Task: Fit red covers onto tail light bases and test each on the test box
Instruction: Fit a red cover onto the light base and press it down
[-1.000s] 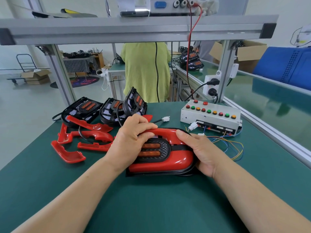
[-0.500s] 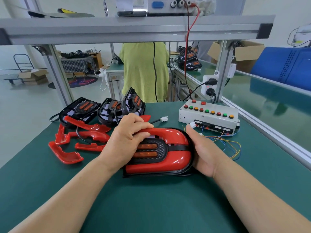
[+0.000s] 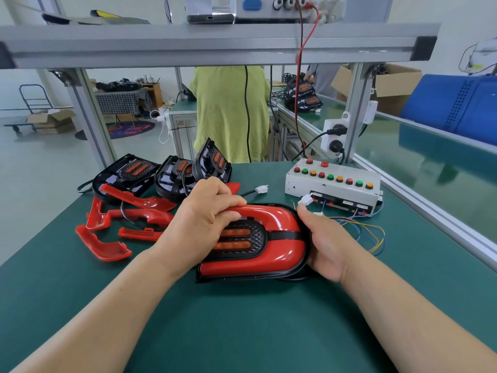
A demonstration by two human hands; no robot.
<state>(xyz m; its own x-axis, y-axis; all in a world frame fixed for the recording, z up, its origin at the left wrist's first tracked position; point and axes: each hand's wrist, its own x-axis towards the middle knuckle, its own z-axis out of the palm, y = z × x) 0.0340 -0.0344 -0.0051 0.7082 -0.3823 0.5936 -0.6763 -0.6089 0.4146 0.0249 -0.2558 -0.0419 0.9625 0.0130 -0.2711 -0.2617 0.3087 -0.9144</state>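
Observation:
A tail light [image 3: 269, 251] with a glossy red cover on its black base lies on the green mat in front of me. My left hand [image 3: 204, 227] curls over its upper left edge, fingers pressing on the cover and the orange lens area. My right hand [image 3: 326, 246] wraps around its rounded right end, thumb along the rim. The grey test box [image 3: 333, 187], with rows of red, green and orange buttons, stands behind to the right. Several loose red covers [image 3: 126, 222] lie at the left, and three bare black bases [image 3: 161, 173] stand behind them.
White connectors [image 3: 306, 200] and coloured wires [image 3: 368, 232] trail from the test box onto the mat. Another white plug [image 3: 261, 189] on a black cable lies behind the light. An aluminium frame bar [image 3: 215, 47] crosses overhead. A person in a yellow-green shirt [image 3: 231, 111] stands beyond the table.
My right hand has slid from the light's front right side up around its rounded end. The left hand keeps its grip on the upper left edge.

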